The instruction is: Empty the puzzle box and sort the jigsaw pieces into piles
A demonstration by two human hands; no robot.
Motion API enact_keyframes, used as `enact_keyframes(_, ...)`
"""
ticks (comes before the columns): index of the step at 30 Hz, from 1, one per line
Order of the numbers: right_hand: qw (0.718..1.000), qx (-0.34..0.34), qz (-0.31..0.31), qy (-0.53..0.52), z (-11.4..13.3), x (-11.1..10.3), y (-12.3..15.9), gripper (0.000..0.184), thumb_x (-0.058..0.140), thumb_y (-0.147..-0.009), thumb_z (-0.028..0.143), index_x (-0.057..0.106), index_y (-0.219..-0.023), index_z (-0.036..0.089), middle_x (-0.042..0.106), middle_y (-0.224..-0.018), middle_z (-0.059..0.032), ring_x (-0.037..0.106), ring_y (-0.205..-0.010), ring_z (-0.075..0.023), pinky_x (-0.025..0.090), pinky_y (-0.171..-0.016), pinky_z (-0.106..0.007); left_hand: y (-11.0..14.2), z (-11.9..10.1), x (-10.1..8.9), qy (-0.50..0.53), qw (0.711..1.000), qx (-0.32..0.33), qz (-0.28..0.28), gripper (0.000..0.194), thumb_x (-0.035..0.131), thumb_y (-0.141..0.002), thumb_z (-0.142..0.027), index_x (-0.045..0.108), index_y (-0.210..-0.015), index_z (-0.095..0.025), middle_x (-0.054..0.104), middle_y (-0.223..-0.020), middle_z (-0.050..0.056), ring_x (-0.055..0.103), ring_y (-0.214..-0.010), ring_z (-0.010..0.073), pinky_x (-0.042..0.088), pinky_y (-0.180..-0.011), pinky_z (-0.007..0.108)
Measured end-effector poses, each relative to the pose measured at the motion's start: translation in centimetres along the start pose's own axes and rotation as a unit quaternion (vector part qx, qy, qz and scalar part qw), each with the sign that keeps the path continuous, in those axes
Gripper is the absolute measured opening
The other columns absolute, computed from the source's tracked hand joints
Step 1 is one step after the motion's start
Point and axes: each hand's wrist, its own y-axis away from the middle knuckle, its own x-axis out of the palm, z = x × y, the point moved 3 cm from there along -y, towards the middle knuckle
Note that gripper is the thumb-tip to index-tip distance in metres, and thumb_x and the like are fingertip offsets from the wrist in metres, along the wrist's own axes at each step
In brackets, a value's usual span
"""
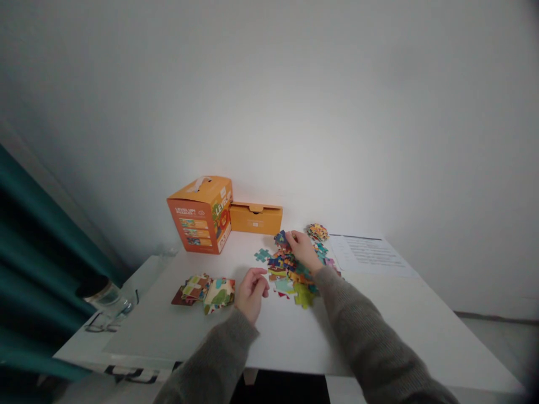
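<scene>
Puzzle pieces point(298, 276) lie in a loose, multicoloured pile at the lower centre of the frame, where a right hand point(304, 250), thumb and fingers pinched together, grips a dark blue piece point(281, 239) at the pile's upper edge. The left hand point(251, 292) rests just beside the pile, fingers curled (whether thumb and fingertips meet cannot be told). A teal piece point(261, 255) lies at the pile's left edge. Farther left in the frame sit two small stacks point(219, 294) of pieces, side by side; a round heap point(317, 232) of pieces stands beyond the right hand. Left of centre, an orange box marked "Level Up!" point(197, 219) stands beside a lower yellow-orange box point(256, 219). Printed paper point(370, 253) lies right of centre on the white table point(421, 331), a lidded glass container point(110, 297) at lower left.
</scene>
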Motion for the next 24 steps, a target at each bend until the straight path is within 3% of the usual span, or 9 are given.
enact_keyframes(2,0.983,0.021,0.017,-0.184,0.7,-0.1,2.1,0.045,0.042,-0.095,0.055,0.058,-0.072,0.02,0.062,-0.06,0.0001,0.056,-0.054,-0.0151,0.042,-0.055,-0.025,-0.2,0.1,0.3,0.0,1.0,0.001,0.006,0.029,0.062,-0.083,-0.035,0.054,-0.105,-0.018,0.055,-0.067,-0.005,0.053,-0.052,0.0087,0.042,-0.05,0.02)
enact_keyframes(4,0.95,0.042,0.064,-0.302,1.6,0.4,4.6,0.041,0.049,-0.091,0.058,0.058,-0.074,0.021,0.061,-0.058,0.0018,0.054,-0.048,-0.0143,0.042,-0.048,-0.026,-0.5,0.3,0.6,0.007,1.0,0.004,0.008,0.036,0.064,-0.083,-0.041,0.051,-0.108,-0.019,0.056,-0.07,-0.005,0.053,-0.051,0.0085,0.042,-0.048,0.021)
enact_keyframes(8,0.906,0.067,0.118,-0.4,2.9,1.9,8.6,0.038,0.055,-0.088,0.058,0.059,-0.077,0.022,0.062,-0.059,0.0012,0.054,-0.043,-0.0141,0.043,-0.042,-0.026,-0.8,0.6,0.6,-0.016,1.0,0.012,0.013,0.032,0.063,-0.085,-0.048,0.049,-0.084,-0.019,0.052,-0.059,-0.007,0.047,-0.046,0.007,0.037,-0.045,0.019)
enact_keyframes(11,0.898,0.096,0.092,-0.419,2.3,2.2,9.4,0.039,0.058,-0.086,0.059,0.06,-0.078,0.021,0.061,-0.059,0.0013,0.053,-0.042,-0.0142,0.042,-0.041,-0.027,-0.6,0.6,0.7,-0.039,0.999,-0.005,0.033,0.035,0.061,-0.085,-0.05,0.047,-0.076,-0.019,0.05,-0.051,-0.007,0.045,-0.044,0.007,0.035,-0.046,0.019)
enact_keyframes(15,0.93,0.115,-0.052,-0.346,-0.3,0.4,8.5,0.04,0.054,-0.087,0.059,0.063,-0.086,0.02,0.066,-0.07,-0.0026,0.059,-0.057,-0.0178,0.048,-0.052,-0.029,-0.5,0.2,0.8,-0.018,0.999,-0.01,0.026,0.037,0.062,-0.085,-0.051,0.044,-0.075,-0.02,0.052,-0.049,-0.008,0.048,-0.044,0.0075,0.039,-0.048,0.02)
enact_keyframes(18,0.97,0.077,-0.146,-0.18,-2.2,-1.5,7.8,0.04,0.051,-0.09,0.053,0.065,-0.107,0.019,0.071,-0.104,-0.0101,0.065,-0.094,-0.0252,0.051,-0.08,-0.036,-1.1,-0.1,1.1,0.031,0.998,-0.026,0.045,0.039,0.064,-0.083,-0.051,0.041,-0.078,-0.021,0.058,-0.055,-0.006,0.053,-0.045,0.0091,0.043,-0.049,0.022)
enact_keyframes(20,0.987,0.042,-0.138,-0.072,-2.9,-1.8,7.6,0.038,0.049,-0.091,0.046,0.063,-0.115,0.019,0.067,-0.118,-0.0116,0.06,-0.11,-0.0269,0.045,-0.095,-0.04,-1.8,-0.2,1.7,0.065,0.994,-0.046,0.081,0.042,0.068,-0.079,-0.051,0.039,-0.082,-0.021,0.064,-0.063,-0.004,0.058,-0.046,0.0113,0.047,-0.049,0.024)
enact_keyframes(24,0.994,0.012,-0.082,0.066,-3.3,-1.0,7.8,0.03,0.046,-0.092,0.033,0.067,-0.109,0.021,0.069,-0.108,-0.0108,0.058,-0.107,-0.0272,0.039,-0.097,-0.043,-3.0,-0.5,3.3,0.081,0.988,-0.039,0.122,0.048,0.072,-0.077,-0.047,0.043,-0.105,-0.021,0.067,-0.069,-0.003,0.065,-0.052,0.0155,0.054,-0.056,0.03)
